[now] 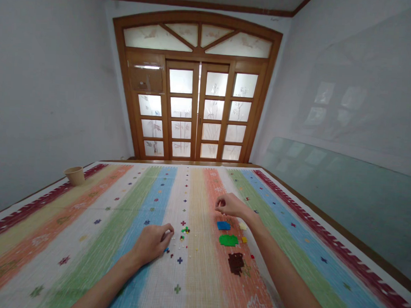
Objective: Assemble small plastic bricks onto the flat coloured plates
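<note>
My left hand rests low over the cloth with its thumb and fingers pinched together. What it holds, if anything, is too small to name. Just right of its fingertips sits a small cluster of green and brown toy bricks, with tiny loose white, red, yellow and blue pieces scattered round it. My right hand is farther forward, fingers curled into a pinch whose contents I cannot make out. Nearest to it lies a blue brick pile. Behind the wrist are a green pile and a dark brown pile.
Small cream pieces, yellow pieces and a red piece lie beside my right forearm. A paper cup stands at the far left edge. The striped tablecloth covers the table; wooden doors stand beyond.
</note>
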